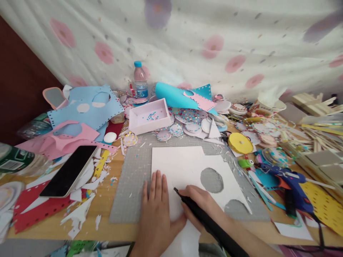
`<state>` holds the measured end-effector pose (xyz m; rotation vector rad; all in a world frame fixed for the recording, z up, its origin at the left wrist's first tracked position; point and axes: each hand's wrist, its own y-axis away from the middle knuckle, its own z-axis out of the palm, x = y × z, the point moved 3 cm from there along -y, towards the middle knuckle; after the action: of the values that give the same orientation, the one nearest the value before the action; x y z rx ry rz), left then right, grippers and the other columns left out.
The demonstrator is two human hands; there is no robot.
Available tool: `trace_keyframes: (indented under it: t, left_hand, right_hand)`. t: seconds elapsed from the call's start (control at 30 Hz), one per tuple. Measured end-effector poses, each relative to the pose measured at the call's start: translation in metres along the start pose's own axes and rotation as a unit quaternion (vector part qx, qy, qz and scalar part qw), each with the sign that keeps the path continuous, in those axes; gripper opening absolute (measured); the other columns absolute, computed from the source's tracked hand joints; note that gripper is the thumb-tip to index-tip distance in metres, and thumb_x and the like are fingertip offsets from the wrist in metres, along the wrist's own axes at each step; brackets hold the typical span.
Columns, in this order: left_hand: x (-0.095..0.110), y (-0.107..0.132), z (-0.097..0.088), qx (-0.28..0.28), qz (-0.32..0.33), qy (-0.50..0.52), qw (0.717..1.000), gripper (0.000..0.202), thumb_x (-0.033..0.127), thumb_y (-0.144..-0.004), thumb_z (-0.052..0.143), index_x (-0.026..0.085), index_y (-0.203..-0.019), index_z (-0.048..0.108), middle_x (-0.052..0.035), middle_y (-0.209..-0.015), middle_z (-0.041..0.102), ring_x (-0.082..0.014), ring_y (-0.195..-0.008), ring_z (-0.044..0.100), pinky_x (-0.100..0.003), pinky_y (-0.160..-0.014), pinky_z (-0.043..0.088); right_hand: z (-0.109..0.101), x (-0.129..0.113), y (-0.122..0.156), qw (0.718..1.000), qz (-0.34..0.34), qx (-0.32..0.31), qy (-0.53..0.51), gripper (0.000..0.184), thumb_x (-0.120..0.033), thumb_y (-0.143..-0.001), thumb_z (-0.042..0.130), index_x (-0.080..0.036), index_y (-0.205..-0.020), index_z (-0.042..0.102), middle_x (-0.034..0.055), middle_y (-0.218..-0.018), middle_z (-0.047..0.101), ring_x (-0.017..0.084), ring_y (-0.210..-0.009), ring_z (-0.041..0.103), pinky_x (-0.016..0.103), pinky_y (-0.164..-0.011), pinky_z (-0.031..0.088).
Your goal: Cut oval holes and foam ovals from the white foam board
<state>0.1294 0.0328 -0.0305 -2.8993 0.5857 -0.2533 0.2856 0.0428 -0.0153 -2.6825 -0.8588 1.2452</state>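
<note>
A white board (177, 160) with round openings cut through it lies on a grey cutting mat (128, 192). My left hand (157, 210) rests flat on the board's left part, fingers stretched out. In my right hand (202, 203) is a long black craft knife (203, 217), gripped like a pen. Its tip touches or hovers just over the board, right of my left fingertips; I cannot tell which. The blade itself is too small to make out. Below my hands, part of the white sheet hangs over the table's front edge.
Left lie a phone (69, 171), paper scraps and blue cut sheets (85, 103). Behind the mat are a pale pink box (149, 117), a bottle (140, 80) and several decorated discs (193, 127). Right are a yellow tape roll (240, 143), a blue glue gun (292, 182) and wooden sticks.
</note>
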Motion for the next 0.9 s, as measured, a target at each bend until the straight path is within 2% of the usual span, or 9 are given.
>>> trace_keyframes:
  t: [0.37, 0.47, 0.7, 0.9]
  left_hand:
    - [0.0, 0.0, 0.002, 0.001, -0.002, 0.005, 1.0, 0.09, 0.052, -0.079, 0.055, 0.003, -0.147, 0.024, -0.0231, -0.156, 0.022, -0.0342, -0.145, 0.016, -0.053, -0.113, 0.018]
    - [0.0, 0.0, 0.002, 0.002, -0.001, 0.005, 1.0, 0.091, 0.051, -0.079, 0.055, 0.002, -0.148, 0.023, -0.0236, -0.156, 0.022, -0.0344, -0.145, 0.015, -0.053, -0.114, 0.017]
    - [0.0, 0.0, 0.0, -0.002, 0.0, 0.005, 1.0, 0.095, 0.053, -0.075, 0.058, 0.002, -0.147, 0.024, -0.0243, -0.155, 0.023, -0.0349, -0.145, 0.015, -0.054, -0.113, 0.016]
    - [0.0, -0.001, 0.001, -0.003, 0.003, 0.002, 1.0, 0.096, 0.055, -0.075, 0.057, 0.002, -0.147, 0.025, -0.0244, -0.155, 0.023, -0.0352, -0.145, 0.016, -0.054, -0.113, 0.015]
  right_hand:
    - [0.001, -0.001, 0.003, 1.0, -0.008, 0.013, -0.008, 0.032, -0.006, -0.082, 0.044, -0.021, -0.109, 0.045, 0.0011, -0.077, 0.052, 0.016, -0.067, 0.053, 0.025, -0.06, 0.043]
    - [0.004, -0.002, 0.0, 1.0, -0.002, -0.005, 0.007, 0.03, -0.004, -0.081, 0.044, -0.021, -0.106, 0.047, 0.0017, -0.076, 0.053, 0.017, -0.068, 0.053, 0.026, -0.061, 0.042]
    - [0.002, -0.006, 0.004, 0.993, -0.014, -0.104, 0.056, 0.023, -0.005, -0.081, 0.045, -0.019, -0.099, 0.05, 0.005, -0.079, 0.056, 0.02, -0.073, 0.052, 0.03, -0.062, 0.039]
    - [-0.003, -0.01, 0.01, 0.996, -0.011, -0.084, 0.036, 0.022, -0.004, -0.083, 0.043, -0.018, -0.098, 0.05, 0.0053, -0.077, 0.056, 0.02, -0.071, 0.052, 0.029, -0.06, 0.038]
